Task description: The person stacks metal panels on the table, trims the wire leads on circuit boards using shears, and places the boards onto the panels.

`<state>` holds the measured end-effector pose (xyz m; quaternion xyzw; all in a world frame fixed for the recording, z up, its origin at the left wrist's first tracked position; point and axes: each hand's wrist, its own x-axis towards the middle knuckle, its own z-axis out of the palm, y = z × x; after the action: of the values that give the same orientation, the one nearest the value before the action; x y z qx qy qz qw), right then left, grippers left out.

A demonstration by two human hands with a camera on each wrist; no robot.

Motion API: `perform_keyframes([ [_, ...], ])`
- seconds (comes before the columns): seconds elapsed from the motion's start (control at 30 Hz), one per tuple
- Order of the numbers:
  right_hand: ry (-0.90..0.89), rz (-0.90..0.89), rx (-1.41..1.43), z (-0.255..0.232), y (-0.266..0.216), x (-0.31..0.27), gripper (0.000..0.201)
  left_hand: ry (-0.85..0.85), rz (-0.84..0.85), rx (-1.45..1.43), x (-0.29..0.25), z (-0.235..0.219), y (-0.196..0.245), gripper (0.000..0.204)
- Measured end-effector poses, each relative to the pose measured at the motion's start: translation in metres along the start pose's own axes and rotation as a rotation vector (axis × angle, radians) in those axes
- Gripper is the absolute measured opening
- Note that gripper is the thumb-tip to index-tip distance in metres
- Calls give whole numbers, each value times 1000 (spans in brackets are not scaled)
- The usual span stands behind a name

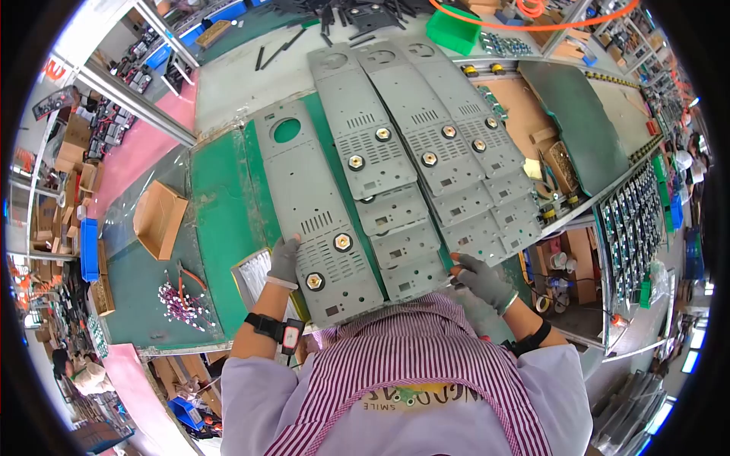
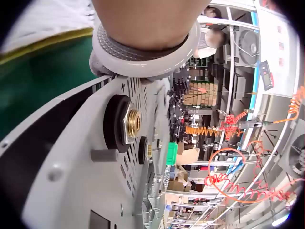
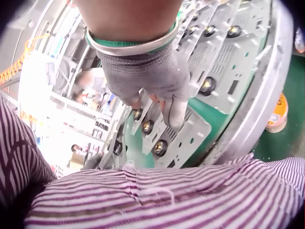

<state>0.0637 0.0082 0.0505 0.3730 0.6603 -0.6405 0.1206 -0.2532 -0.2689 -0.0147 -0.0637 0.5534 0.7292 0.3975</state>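
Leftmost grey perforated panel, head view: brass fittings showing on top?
2: the upper brass fitting, towards the right edge; the lower brass fitting, towards the left edge. Any beneath the grey perforated panel would be hidden.

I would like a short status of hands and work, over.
Left hand at left edge of leftmost grey panel. Right hand beside stacked panels, no grip seen. Leftmost panel carries two brass fittings. Stacks close on its right.
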Motion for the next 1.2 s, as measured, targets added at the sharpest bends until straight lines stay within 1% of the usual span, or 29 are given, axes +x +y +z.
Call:
perform_keyframes([
  [0.07,56,48,94,-3,14,-17,53,44,43,45,11,-4,-25,41],
  [0.1,42,45,65,-4,23,-22,51,70,65,64,15,-6,-36,41],
  [0.13,25,41,30,-6,32,-24,50,190,20,192,19,-5,-40,38],
  [0.2,0,22,-63,-7,38,-27,48,206,99,686,21,-16,-35,37],
  [0.23,-6,10,-118,-8,37,-29,48,212,137,934,13,-5,-21,37],
  [0.27,-15,-2,-172,-6,38,-30,48,184,176,955,-1,5,-10,36],
  [0.37,-24,-12,-87,-8,50,-27,49,264,152,1195,-12,15,-3,34],
  [0.4,-33,-28,-88,-8,56,-25,49,305,257,1305,1,-3,-17,32],
  [0.5,-32,-68,-75,-9,63,-24,49,365,388,1392,12,-7,-16,32],
  [0.6,-10,-56,-72,-9,53,-30,50,362,382,1277,14,12,13,30],
  [0.7,28,-10,-113,-6,42,-34,52,329,238,1172,27,18,33,28],
  [0.73,36,-3,-129,-6,41,-36,52,317,230,1148,39,10,27,28],
  [0.77,46,4,-144,-6,40,-38,52,352,215,1181,49,2,19,28],
  [0.83,64,36,-152,-5,45,-42,53,413,183,1254,57,6,11,29],
  [0.93,73,88,-196,-3,45,-53,52,417,414,1461,65,-2,4,30],
  [0.97,93,106,-213,-5,41,-59,52,338,405,1430,72,-12,2,31],
  [1.0,117,151,-316,-4,34,-66,51,251,401,1400,79,-22,1,31],
  [1.03,139,146,-317,-5,37,-67,51,264,444,1454,77,-21,2,32],
  [1.07,159,146,-317,-6,42,-70,50,217,246,1559,71,-10,12,28],
  [1.1,163,120,-331,-9,35,-74,50,270,148,1443,63,3,18,30],
  [1.13,159,95,-355,-13,29,-80,51,286,242,1501,67,-4,12,32],
  [1.2,198,58,-376,-20,57,-76,51,266,264,1485,78,-18,6,33],
])
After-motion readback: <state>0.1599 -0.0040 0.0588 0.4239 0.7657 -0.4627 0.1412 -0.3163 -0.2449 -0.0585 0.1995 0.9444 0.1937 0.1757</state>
